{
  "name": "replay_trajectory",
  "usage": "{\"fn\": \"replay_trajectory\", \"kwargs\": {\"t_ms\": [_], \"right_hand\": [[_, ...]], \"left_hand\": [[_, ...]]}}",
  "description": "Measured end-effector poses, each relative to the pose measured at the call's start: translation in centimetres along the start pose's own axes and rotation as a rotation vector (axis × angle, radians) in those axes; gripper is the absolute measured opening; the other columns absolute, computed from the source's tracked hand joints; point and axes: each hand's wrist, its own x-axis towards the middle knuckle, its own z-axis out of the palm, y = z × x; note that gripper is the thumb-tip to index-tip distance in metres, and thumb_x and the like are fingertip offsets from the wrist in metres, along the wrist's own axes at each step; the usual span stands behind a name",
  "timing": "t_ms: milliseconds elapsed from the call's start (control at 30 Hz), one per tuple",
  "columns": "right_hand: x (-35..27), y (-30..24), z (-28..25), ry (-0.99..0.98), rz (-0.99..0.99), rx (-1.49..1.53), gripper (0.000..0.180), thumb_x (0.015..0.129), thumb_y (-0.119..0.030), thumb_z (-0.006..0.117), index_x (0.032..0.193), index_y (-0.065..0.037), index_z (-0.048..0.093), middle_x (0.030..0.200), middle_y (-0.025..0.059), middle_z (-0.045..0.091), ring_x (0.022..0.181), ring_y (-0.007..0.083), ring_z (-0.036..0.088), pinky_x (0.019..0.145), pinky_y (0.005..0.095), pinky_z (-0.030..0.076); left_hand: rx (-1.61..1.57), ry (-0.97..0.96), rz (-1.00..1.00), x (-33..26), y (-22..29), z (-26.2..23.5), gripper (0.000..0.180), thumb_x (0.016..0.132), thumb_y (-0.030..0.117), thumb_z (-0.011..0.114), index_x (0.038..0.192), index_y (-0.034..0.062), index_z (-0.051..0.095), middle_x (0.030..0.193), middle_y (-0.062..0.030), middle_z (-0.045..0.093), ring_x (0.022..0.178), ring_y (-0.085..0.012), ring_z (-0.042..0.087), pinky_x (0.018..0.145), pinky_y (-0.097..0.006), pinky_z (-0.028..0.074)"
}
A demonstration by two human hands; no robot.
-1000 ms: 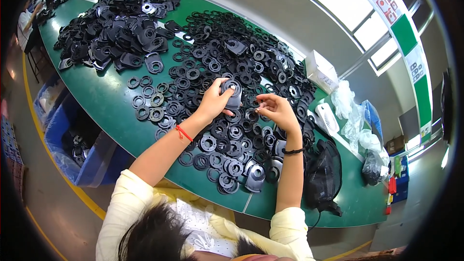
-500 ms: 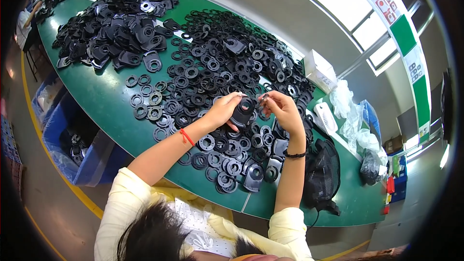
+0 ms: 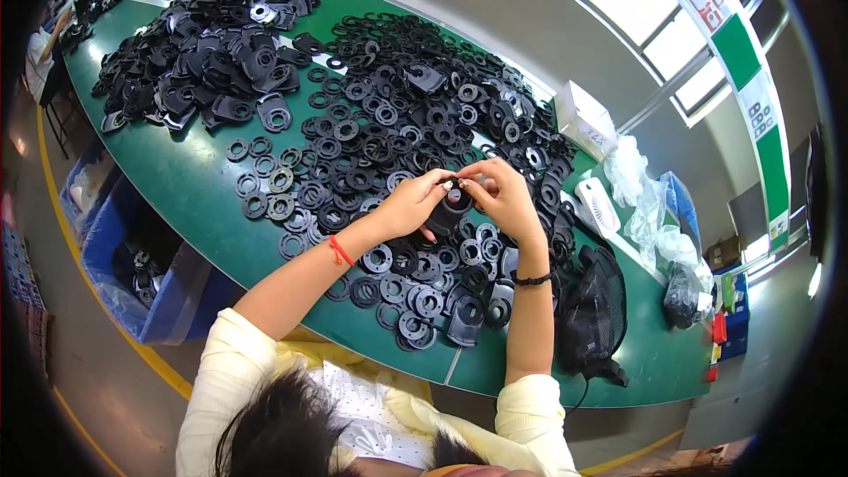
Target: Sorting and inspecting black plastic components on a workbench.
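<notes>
My left hand (image 3: 415,201) is closed around a black plastic part (image 3: 452,203) with a rounded end and a round hole, held just above the table. At the upper edge of that part, my right hand (image 3: 496,194) has its thumb and fingertips pinched together, close to the left fingertips. Whatever sits between the right fingertips is too small and covered to make out. Below and around both hands lie many loose black rings (image 3: 378,258). A black plate with a ring-shaped opening (image 3: 465,321) rests near the table's front edge.
Black plates form a large heap (image 3: 212,62) at the far left of the green table (image 3: 190,178). A white box (image 3: 583,119), a white slotted device (image 3: 597,208), clear plastic bags (image 3: 649,212) and a black mesh bag (image 3: 594,314) stand right. Blue bins (image 3: 168,287) sit left, below the table.
My right hand has moved left, from apart beside the black plastic part to its upper edge, where both hands' fingertips now meet. The left hand keeps its hold.
</notes>
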Motion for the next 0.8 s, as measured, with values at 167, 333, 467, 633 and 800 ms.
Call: {"fn": "replay_trajectory", "kwargs": {"t_ms": [167,333,467,633,800], "right_hand": [[-0.1,-0.7,0.0,0.041,0.050,0.043,0.014,0.082,-0.009,0.063,0.093,-0.001,0.064,0.080,0.0059,0.061,0.051,0.0083,0.055,0.047,0.0220,0.043],[0.0,-0.2,-0.1,-0.037,0.067,0.058,0.014,0.083,-0.009,0.062,0.093,0.000,0.063,0.077,0.0057,0.062,0.051,0.0083,0.055,0.046,0.0223,0.043],[-0.2,-0.1,-0.2,-0.034,0.085,0.119,0.014,0.084,-0.010,0.061,0.091,0.001,0.063,0.074,0.0052,0.063,0.050,0.0068,0.053,0.047,0.0218,0.042],[0.0,-1.2,0.3,-0.047,0.104,0.096,0.012,0.084,-0.010,0.061,0.086,0.002,0.062,0.068,0.0037,0.061,0.051,0.0061,0.051,0.048,0.0215,0.041],[0.0,-0.5,0.9,0.033,0.014,-0.009,0.014,0.083,-0.011,0.062,0.083,0.003,0.061,0.064,0.0043,0.058,0.052,0.0069,0.049,0.049,0.0223,0.040]], "left_hand": [[0.109,0.010,0.100,-0.1,0.0,0.2,0.027,0.098,0.017,0.036,0.119,0.0025,0.042,0.095,-0.0108,0.062,0.070,-0.0157,0.064,0.048,-0.025,0.055],[0.129,0.042,0.145,0.0,-0.5,0.2,0.020,0.098,0.019,0.035,0.104,0.0020,0.044,0.093,-0.0112,0.063,0.062,-0.0145,0.063,0.044,-0.024,0.053],[0.178,0.078,0.140,-0.3,0.4,0.4,0.020,0.098,0.019,0.036,0.098,0.0017,0.046,0.080,-0.0110,0.062,0.058,-0.0171,0.062,0.042,-0.026,0.050],[0.381,0.209,0.303,0.1,-0.7,-0.1,0.019,0.096,0.017,0.040,0.089,0.0000,0.047,0.065,-0.0164,0.057,0.055,-0.0294,0.059,0.048,-0.036,0.044],[0.517,0.277,0.367,0.4,-1.0,0.0,0.019,0.094,0.016,0.046,0.089,-0.0010,0.052,0.067,-0.0132,0.059,0.062,-0.0139,0.062,0.056,-0.032,0.044]]}}
